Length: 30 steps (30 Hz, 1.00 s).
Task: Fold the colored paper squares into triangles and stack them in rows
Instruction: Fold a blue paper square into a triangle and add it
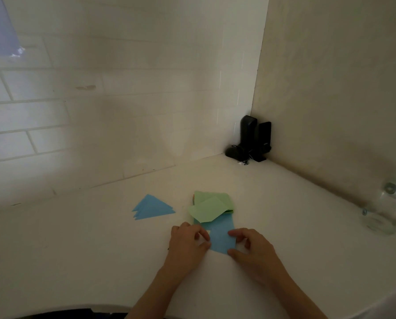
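A white counter (pixel 81 245) fills the lower half of the frame, meeting a tiled wall (pixel 54 116) at the back and a plain side wall on the right. In the corner, right of centre, stand two black upright devices (pixel 254 139), well apart from the work. At the right edge sits a clear glass jar (pixel 381 217), hard to read in the dim light; it may be lying on its side.

Just above the hands, in the lower middle of the frame, lies the supply: a stack of green paper squares (pixel 215 201) with one loose green sheet (pixel 207 210) skewed on top, kept within easy reach. To its left rests a small pile of blue triangles (pixel 152 207), fanned so their points show. This looks like the start of the first row, set aside so that it stays clear of the folding.

Nearest the camera is the blue paper square (pixel 220 240), flat on the counter and partly tucked under the green sheet. The left hand (pixel 187 240) pinches its left corner between thumb and fingers, and the right hand (pixel 250 247) grips its right edge likewise. The sheet is thus held from both sides, probably so opposite corners can be brought together squarely for the diagonal fold.
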Each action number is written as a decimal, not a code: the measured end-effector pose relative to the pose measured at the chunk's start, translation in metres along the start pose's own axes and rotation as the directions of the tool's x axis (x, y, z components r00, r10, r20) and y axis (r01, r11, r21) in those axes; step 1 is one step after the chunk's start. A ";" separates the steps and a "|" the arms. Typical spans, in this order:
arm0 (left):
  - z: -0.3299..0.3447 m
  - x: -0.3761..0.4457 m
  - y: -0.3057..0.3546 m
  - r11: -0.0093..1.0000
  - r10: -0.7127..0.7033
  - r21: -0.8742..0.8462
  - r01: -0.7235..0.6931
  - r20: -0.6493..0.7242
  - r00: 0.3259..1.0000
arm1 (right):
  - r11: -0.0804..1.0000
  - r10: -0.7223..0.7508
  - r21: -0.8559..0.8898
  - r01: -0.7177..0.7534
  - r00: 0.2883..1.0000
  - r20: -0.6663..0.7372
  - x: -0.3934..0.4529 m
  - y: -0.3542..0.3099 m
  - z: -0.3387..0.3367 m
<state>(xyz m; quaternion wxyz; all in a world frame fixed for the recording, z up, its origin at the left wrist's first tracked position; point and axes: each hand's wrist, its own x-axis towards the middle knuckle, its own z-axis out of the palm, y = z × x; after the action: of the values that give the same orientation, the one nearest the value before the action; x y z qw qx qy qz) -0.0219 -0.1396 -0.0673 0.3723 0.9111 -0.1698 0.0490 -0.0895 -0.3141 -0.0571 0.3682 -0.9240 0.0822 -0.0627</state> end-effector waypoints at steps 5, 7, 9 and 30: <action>0.008 -0.008 0.003 0.973 0.209 0.110 -0.201 -0.075 0.975 | 0.992 0.032 0.125 -0.029 0.999 -0.018 -0.001 0.001 -0.005; 0.015 -0.019 0.013 0.952 0.301 0.088 -0.293 -0.097 0.949 | 0.992 0.027 0.124 -0.017 0.997 -0.079 -0.006 0.001 -0.005; 0.023 -0.030 0.025 0.938 0.338 0.094 -0.333 -0.046 0.940 | 0.996 0.005 0.086 0.004 0.994 -0.109 -0.012 0.000 -0.004; -0.002 -0.027 -0.009 0.958 0.250 0.186 -0.218 -0.171 0.953 | 0.971 -0.119 -0.217 0.104 0.991 -0.057 -0.009 -0.008 0.007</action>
<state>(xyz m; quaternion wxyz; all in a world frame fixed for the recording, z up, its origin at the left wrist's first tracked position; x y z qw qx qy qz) -0.0441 -0.1250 -0.0778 0.3019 0.9030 -0.2355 0.1948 -0.0965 -0.3015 -0.0573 0.2598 -0.9585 0.0494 -0.1064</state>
